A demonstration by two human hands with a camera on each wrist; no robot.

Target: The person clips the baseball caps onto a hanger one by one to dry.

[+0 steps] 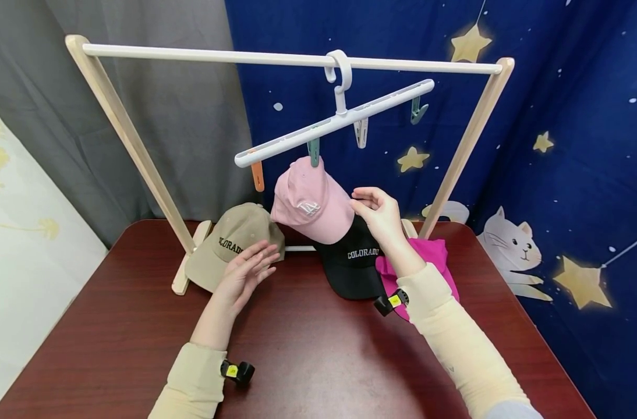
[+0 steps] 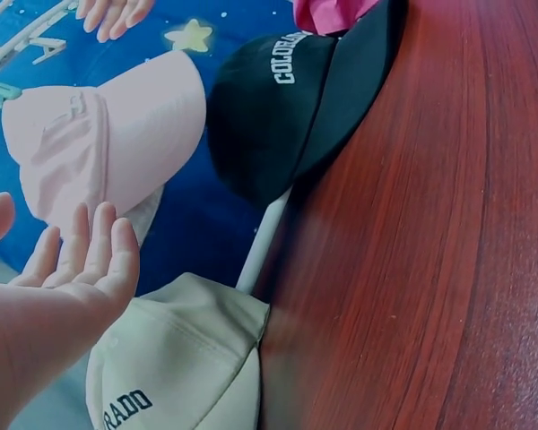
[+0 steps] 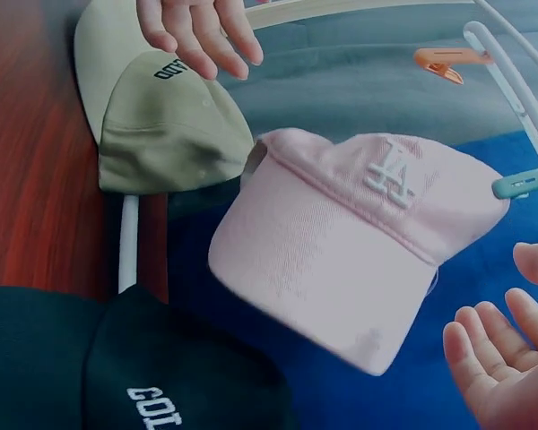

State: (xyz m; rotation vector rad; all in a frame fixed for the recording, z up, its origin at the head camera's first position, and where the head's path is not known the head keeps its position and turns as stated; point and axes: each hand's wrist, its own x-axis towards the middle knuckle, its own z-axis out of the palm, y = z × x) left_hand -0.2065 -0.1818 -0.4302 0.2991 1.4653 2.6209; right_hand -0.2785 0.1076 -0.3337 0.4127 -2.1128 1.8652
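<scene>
A pink cap with white LA lettering hangs by its crown from a green clip on a white clip hanger. The hanger tilts, its left end lower. My right hand is raised just right of the pink brim; the right wrist view shows a gap between its loosely bent fingers and the cap. My left hand is below and left of the pink cap, in front of a beige cap, palm turned inward and fingers extended. Neither hand holds anything.
The hanger's hook loops over the white rod of a wooden-legged rack. Three other clips hang unused: orange, white and green. A black cap and a magenta cap lie on the brown table.
</scene>
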